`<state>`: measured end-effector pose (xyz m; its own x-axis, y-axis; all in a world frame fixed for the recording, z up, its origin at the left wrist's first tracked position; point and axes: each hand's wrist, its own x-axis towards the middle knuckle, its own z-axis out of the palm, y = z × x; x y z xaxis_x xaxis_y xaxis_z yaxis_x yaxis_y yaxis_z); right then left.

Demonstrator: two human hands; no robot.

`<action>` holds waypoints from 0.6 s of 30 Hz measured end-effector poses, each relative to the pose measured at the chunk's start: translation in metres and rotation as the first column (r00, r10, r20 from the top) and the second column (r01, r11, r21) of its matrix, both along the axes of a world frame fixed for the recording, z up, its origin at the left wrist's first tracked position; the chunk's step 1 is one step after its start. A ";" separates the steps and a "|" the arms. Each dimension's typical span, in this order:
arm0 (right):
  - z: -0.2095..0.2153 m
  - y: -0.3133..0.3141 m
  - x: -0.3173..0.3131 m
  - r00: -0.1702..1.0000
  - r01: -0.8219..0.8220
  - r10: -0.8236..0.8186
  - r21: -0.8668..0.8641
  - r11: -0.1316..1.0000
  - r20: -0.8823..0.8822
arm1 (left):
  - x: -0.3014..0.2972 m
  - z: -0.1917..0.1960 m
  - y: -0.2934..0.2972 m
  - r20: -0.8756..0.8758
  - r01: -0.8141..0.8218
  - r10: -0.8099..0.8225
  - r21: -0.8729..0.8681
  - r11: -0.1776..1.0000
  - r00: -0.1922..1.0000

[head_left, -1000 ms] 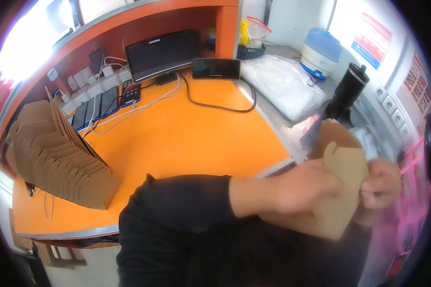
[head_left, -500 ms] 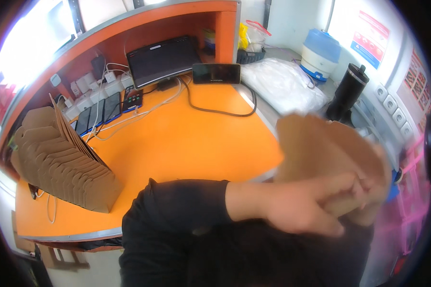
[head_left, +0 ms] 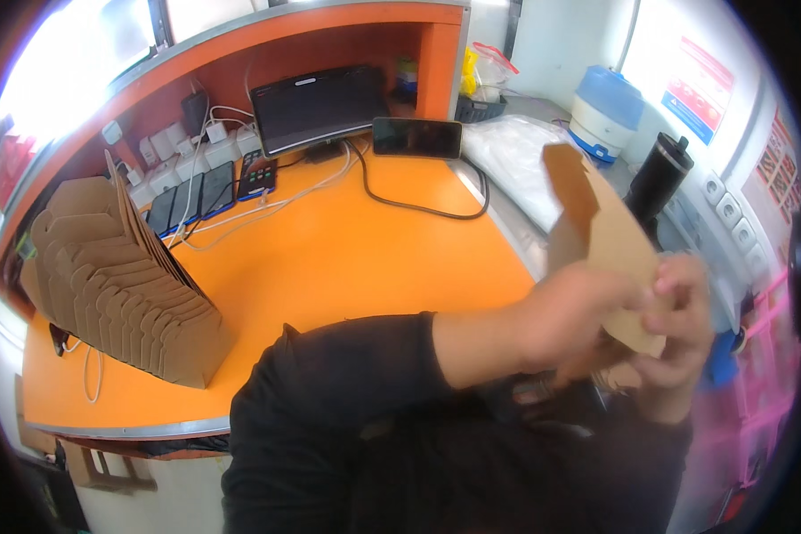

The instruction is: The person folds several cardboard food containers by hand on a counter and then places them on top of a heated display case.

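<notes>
Between my two hands is a brown cardboard box (head_left: 621, 245), partly folded, tilted upright to the right of the orange table. My left hand (head_left: 565, 316) reaches across from the left and grips the near side of the cardboard. Fingers of my right hand (head_left: 683, 325) pinch its lower right edge, where a flap sticks out. Part of the box is hidden behind my left hand. A nested stack of similar cardboard boxes (head_left: 142, 298) leans at the left of the orange table (head_left: 356, 258).
At the back are a dark monitor (head_left: 320, 109), a propped phone (head_left: 416, 138), more phones (head_left: 218, 191), and chargers with loose cables. A white plastic bundle (head_left: 516, 165), a black tumbler (head_left: 660, 173) and a blue-and-white container (head_left: 603, 111) stand behind the box. Pink racks (head_left: 761, 365) are at right.
The box has turned more upright and its open side has swung round. My left hand has moved slightly up, and my right hand's fingers now show at the box's right edge.
</notes>
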<state>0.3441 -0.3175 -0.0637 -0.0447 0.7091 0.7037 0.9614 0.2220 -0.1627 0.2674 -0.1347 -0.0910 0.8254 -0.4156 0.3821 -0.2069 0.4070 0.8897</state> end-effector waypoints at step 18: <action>-0.031 0.014 0.009 0.488 -0.224 0.446 0.386 0.895 -0.750 | -0.002 -0.023 -0.012 0.634 -0.201 -0.297 0.592 0.781 0.714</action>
<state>0.3533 -0.3032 -0.0942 0.4127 0.6003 0.6851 0.2824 0.6308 -0.7227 0.2659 -0.1468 -0.1139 0.4168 -0.7798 0.4671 -0.8259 -0.1102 0.5529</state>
